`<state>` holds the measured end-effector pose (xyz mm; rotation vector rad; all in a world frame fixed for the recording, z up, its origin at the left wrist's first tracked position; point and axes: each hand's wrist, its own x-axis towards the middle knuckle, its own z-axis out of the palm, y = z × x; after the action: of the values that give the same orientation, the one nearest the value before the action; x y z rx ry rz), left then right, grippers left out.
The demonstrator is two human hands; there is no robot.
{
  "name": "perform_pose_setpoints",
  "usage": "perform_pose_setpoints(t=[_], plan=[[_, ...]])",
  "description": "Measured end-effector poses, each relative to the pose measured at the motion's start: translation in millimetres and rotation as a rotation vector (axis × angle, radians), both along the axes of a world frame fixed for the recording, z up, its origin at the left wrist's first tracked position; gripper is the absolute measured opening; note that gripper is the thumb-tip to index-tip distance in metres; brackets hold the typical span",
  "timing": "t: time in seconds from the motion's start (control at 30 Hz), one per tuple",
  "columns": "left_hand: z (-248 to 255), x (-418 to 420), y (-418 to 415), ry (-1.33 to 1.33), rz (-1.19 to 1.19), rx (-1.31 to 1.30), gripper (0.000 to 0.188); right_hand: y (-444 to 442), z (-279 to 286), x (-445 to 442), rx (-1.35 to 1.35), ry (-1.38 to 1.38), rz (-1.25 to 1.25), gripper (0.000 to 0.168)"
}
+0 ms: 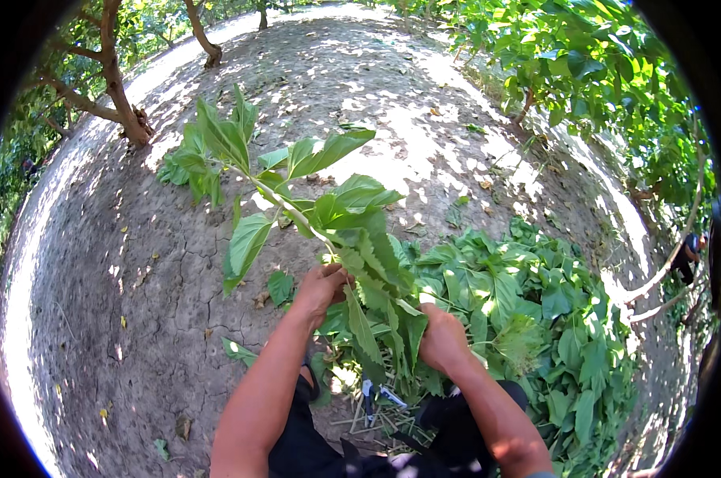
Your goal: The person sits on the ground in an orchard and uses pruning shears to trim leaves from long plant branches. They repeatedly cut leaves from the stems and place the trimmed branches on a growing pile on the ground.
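Observation:
A leafy branch [286,206], likely mulberry, slants up and to the left in front of me, its broad green leaves spread along a pale stem. My left hand [321,291] pinches this stem near its lower end. To the right, my right hand [444,336] grips a bunch of large leaves [384,293] that hangs between both hands; the fingertips are hidden behind the leaves. Below, pruning shears [369,399] with blue-and-white parts lie on the ground between my legs, among cut stem pieces [357,415].
A heap of picked leaves [552,322] covers the ground at my right. Cracked dry soil [163,287] extends to the left, with a few fallen leaves. Tree trunks [118,89] stand at upper left, a leafy tree [593,66] at upper right. Another person [688,257] is at the far right.

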<state>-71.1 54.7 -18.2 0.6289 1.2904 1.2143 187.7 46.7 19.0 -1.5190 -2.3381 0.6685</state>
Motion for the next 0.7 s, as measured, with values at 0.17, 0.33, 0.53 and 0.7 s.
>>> perform_pose_setpoints(t=[0.17, 0.33, 0.53, 0.7], plan=[[-13, 5, 19, -0.137, 0.039, -0.031, 0.022, -13, -15, -1, 0.195, -0.036, 0.129, 0.026], [-16, 14, 35, -0.228, 0.074, -0.053, 0.022, -17, -18, 1, 0.338, 0.064, 0.13, 0.018], [-93, -29, 43, -0.504, 0.058, 0.181, 0.03, -5, -17, -4, 0.504, 0.159, 0.14, 0.022], [-120, -70, 74, -0.709, -0.102, 0.377, 0.025, -21, 23, -8, 0.559, 0.455, 0.323, 0.032]])
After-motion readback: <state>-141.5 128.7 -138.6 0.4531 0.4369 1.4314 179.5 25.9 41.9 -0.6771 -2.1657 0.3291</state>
